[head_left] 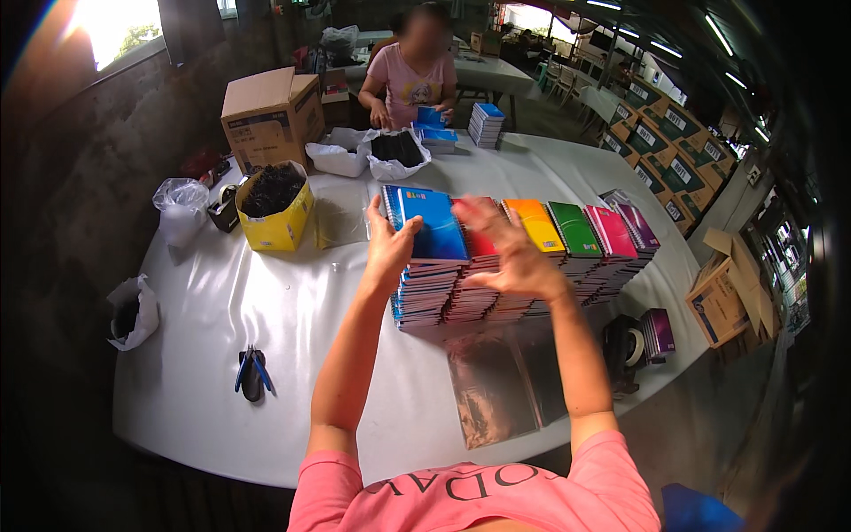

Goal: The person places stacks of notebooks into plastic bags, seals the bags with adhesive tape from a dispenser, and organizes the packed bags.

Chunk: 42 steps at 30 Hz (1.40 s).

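Spiral notebooks stand before me in several tall stacks side by side, ordered by cover colour. My left hand [391, 246] grips the left edge of a blue notebook [433, 229] on top of the leftmost stack, its thumb over the cover. My right hand [512, 255], smeared by motion, hovers with spread fingers over the red notebook [479, 238] and yellow notebook [534, 225], holding nothing. Further right are the green notebook [573, 229], pink notebook [612, 232] and purple notebook [637, 226] stacks.
Clear plastic bags [496, 381] lie near me, beside a tape dispenser [628, 348]. Blue-handled pliers [253, 372] rest at left. Behind them is a yellow box [279, 222] of black coils. Across the table a person [414, 84] handles blue notebooks. An open carton [722, 293] stands off the right edge.
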Available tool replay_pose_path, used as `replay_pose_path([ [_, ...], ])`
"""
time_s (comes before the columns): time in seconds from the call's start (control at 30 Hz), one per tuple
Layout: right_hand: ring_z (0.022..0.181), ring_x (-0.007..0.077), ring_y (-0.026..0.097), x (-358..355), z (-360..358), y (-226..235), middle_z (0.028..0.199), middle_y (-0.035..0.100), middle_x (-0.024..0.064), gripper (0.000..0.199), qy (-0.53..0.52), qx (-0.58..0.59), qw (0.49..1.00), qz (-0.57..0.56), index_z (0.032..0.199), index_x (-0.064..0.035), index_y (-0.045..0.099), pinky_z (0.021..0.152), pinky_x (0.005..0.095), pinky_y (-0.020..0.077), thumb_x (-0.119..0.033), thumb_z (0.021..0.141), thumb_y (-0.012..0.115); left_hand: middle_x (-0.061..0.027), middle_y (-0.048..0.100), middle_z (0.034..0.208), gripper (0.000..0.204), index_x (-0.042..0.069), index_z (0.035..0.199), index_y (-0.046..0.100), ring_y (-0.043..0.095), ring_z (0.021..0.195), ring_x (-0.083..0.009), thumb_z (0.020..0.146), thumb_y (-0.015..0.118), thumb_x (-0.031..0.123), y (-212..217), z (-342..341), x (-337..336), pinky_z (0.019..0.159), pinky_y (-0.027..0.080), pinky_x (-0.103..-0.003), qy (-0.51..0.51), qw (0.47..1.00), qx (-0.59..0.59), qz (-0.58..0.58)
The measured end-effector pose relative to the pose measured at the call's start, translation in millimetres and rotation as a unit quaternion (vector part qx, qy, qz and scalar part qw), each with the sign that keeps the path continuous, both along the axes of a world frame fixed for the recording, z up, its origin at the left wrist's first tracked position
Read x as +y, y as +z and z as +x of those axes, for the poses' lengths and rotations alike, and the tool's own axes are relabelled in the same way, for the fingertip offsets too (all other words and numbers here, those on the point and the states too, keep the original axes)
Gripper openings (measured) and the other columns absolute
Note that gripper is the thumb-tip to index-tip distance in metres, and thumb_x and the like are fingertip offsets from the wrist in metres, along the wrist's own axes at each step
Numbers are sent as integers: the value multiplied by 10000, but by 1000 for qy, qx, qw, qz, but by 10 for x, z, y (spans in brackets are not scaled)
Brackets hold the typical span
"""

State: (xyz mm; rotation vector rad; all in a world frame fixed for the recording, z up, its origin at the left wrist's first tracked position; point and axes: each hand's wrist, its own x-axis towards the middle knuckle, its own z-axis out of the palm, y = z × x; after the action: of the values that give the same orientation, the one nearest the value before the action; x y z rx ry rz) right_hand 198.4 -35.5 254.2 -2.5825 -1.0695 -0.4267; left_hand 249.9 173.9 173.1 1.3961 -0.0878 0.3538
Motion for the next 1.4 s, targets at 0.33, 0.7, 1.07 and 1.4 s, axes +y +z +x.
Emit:
replay_pose_path([
  [0.33,1135,228,564,172,127,-634,1170,624,83,358,57,-165,985,0,1184,-86,598,1072,504,282,-147,832,621,-141,147,1475,515,292,1362,442,98,1347,-386,918,399,549,-69,-355,-100,1015,123,-628,122,930,169,301],
  [0.7,1149,330,540,-118,-101,215,1157,610,175,180,444,162,815,336,970,-43,686,1005,464,379,-163,888,579,-251,215,1461,930,100,1459,160,293,1287,-505,817,388,733,-2,-1590,-220,900,342,-699,-490,641,21,-591],
  [1.07,1148,348,526,-448,482,-505,1301,490,200,525,-42,-32,994,-92,1327,-64,439,926,432,471,-161,840,610,-248,476,1259,706,34,1395,229,591,1053,-378,760,528,-43,-256,-2245,-573,813,565,-434,-268,814,160,-490],
  [1.4,870,307,652,-599,562,-213,1026,646,156,471,81,-82,992,-42,1219,-46,506,758,402,540,-39,764,625,-147,456,1294,643,134,1414,242,561,1109,-296,849,548,108,-176,-2185,-886,788,568,-435,-207,847,178,-455],
])
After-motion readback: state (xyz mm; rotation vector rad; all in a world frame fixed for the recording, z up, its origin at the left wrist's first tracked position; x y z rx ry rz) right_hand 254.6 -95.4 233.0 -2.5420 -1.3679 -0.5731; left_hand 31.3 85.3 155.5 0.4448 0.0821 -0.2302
